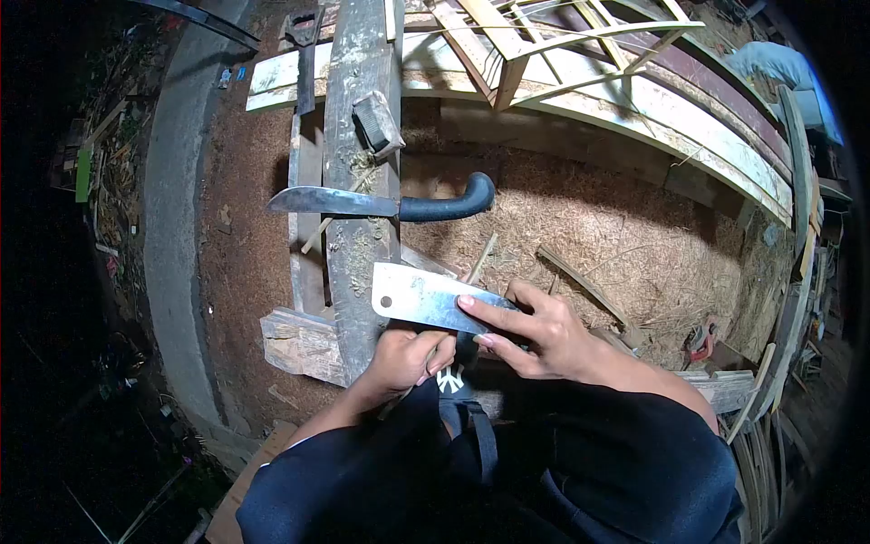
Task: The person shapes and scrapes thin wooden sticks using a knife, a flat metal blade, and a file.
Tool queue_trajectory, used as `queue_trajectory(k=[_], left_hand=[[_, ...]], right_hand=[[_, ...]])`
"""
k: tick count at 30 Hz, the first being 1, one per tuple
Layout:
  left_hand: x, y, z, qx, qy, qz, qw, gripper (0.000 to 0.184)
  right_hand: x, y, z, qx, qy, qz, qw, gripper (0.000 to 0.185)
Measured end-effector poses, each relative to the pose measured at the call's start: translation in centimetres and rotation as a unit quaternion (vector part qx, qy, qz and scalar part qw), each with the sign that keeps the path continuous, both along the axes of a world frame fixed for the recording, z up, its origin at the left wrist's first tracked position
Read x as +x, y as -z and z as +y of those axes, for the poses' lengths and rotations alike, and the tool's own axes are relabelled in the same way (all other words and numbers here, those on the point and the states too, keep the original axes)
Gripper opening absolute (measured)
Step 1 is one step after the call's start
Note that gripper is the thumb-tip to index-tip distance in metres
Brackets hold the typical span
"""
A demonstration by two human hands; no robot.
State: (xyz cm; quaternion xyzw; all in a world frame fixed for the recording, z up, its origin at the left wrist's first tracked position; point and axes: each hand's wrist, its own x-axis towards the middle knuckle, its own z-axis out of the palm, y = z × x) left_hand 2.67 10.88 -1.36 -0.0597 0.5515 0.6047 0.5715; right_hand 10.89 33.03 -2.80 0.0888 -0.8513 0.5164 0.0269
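A broad cleaver blade [421,292] with a round hole near its far corner lies across my lap side of the bench. My right hand [544,331] is closed on it, thumb and a finger pressed on the metal; its handle is hidden. My left hand [406,359] is curled just below the blade, fingers closed around a thin pale strip [431,356], probably wood or bamboo. Beyond the hands, a curved machete [340,201] with a black hooked handle rests across the worn wooden bench [358,263]. A small wood-and-dark block [379,124] sits farther up the bench.
A handsaw [305,77] leans at the bench's upper left. Pale planks [707,145] run across the back under a slender wooden frame [512,68]. Shavings [580,213] cover the ground; a red-handled tool [701,339] lies right. Pale blue cloth [793,82] shows at upper right.
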Motion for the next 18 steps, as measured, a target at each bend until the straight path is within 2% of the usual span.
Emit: queue_trajectory(k=[10, 18], left_hand=[[0.0, -0.8, 0.1, 0.060, -0.005, -0.034, 0.998, 0.043], [0.5, -0.3, 0.5, 0.101, -0.032, -0.023, 0.994, 0.019]], right_hand=[[1.0, -0.6, 0.0, 0.030, 0.026, -0.017, 0.999, 0.050], [1.7, -1.0, 0.3, 0.032, 0.052, -0.018, 0.998, 0.051]])
